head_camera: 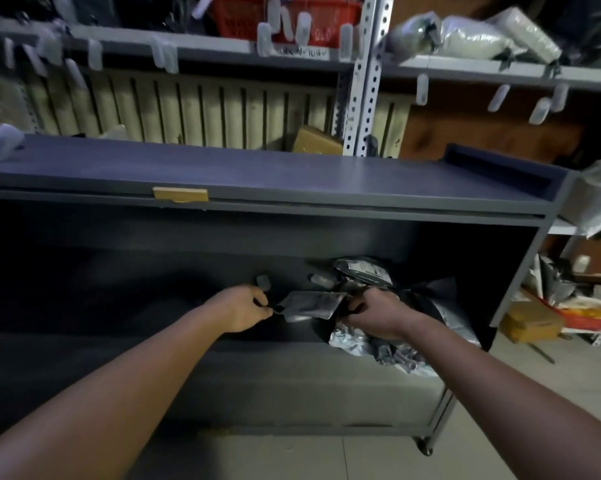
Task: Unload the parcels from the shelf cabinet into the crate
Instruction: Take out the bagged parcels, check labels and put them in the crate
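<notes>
Your left grip (249,308) pinches the corner of a flat grey parcel (313,304) between thumb and fingers. The parcel lies on the lower shelf of the shelf cabinet (292,188), between your two grips.

Your right grip (373,315) is curled up tight at the other end of that parcel. It is dark there. I cannot tell if it holds the parcel's edge or the black bag (427,299) just behind it.

A corner pinch is weak, and I think the slippery parcel could slide out. Push your left fingers further under it so you hold more of it.

Check what your right grip has. If it is the black bag, lift slowly, because that bag lies against the pile of parcels (361,270) beyond your right grip. A fast pull may drag them along. A crinkly silver bag (354,339) hangs over the shelf edge right under your right grip and looks ready to fall.

Lift a little first, then draw the parcel straight back toward you, below the shelf top.

The crate is not in sight, so find it before you turn and drop anything.
</notes>
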### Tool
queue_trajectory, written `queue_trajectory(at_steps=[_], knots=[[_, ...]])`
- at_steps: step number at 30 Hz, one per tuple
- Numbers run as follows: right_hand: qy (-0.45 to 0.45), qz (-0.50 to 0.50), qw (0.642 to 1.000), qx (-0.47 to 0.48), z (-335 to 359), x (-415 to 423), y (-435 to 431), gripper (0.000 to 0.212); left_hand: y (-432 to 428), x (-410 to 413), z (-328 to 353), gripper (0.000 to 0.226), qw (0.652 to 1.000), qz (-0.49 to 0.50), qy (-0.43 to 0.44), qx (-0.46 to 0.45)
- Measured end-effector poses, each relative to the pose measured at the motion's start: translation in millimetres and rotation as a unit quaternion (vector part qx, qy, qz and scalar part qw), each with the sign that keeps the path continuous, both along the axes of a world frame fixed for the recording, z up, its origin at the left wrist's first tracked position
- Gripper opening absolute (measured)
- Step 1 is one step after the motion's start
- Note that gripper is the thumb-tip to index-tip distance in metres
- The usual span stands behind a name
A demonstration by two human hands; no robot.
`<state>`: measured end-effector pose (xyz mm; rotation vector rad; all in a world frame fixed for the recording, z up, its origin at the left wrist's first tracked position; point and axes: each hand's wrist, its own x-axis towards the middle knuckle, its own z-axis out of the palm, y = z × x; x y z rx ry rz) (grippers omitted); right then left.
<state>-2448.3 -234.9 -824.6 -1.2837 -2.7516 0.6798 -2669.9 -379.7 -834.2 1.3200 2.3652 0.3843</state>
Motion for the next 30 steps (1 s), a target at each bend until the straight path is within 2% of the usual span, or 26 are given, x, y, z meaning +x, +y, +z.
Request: queue_trajectory(at_steps=[3, 5, 9, 12, 14, 16, 17, 20, 21, 23, 25, 27, 30], knots=[[-0.006, -0.023, 1.0, -0.01, -19.0, 11.1, 21.1, 0.026, 28.1, 14.1, -15.2, 0.039, 1.0, -0.012, -0.005, -0.019], [0.0, -0.042, 0.999, -0.012, -27.3, 17.9, 32.9, 0.029, 48.2, 23.5, -26.4, 0.028, 1.0, -0.018, -0.01, -0.02], [-0.013, -0.071, 0.997, 0.028, -36.4, 27.7, 59.9, 0.032, 87.5, 40.2, -44.8, 0.018, 0.999, -0.033, 0.013, -0.006], [0.002, -0.106, 0.993, 0.058, -35.9, 33.7, 74.3, 0.031, 108.4, 50.6, -55.7, 0.06, 0.999, -0.022, 0.027, 0.022], [0.028, -0.118, 0.991, 0.061, -35.7, 31.3, 79.0, 0.025, 118.6, 53.3, -61.4, 0.073, 0.998, -0.03, 0.047, 0.027], [0.041, -0.114, 0.991, 0.049, -38.7, 20.8, 80.1, 0.022, 125.1, 54.4, -68.4, 0.078, 0.997, -0.048, 0.057, 0.022], [0.04, -0.106, 0.993, 0.044, -42.7, 13.8, 80.4, 0.023, 127.9, 55.1, -72.4, 0.072, 0.996, -0.061, 0.064, 0.03], [0.048, -0.078, 0.995, 0.032, -53.7, -7.8, 78.4, 0.029, 131.4, 56.8, -84.6, 0.027, 0.985, -0.072, 0.118, 0.105], [0.063, -0.081, 0.994, 0.024, -56.3, -13.5, 77.8, 0.031, 130.8, 57.0, -85.8, 0.019, 0.981, -0.067, 0.127, 0.132], [0.112, -0.093, 0.989, -0.02, -60.8, -25.4, 77.1, 0.032, 128.2, 54.0, -85.7, 0.017, 0.978, -0.051, 0.12, 0.164], [0.171, -0.122, 0.971, -0.11, -61.6, -33.2, 76.0, 0.031, 125.5, 53.7, -82.3, 0.019, 0.977, -0.049, 0.098, 0.185], [0.221, -0.162, 0.94, -0.203, -62.3, -41.3, 72.0, 0.035, 119.8, 54.4, -77.1, 0.021, 0.976, -0.067, 0.073, 0.196], [0.286, -0.199, 0.892, -0.289, -62.9, -51.6, 61.2, 0.031, 107.6, 55.2, -68.7, 0.027, 0.978, -0.061, 0.032, 0.197]])
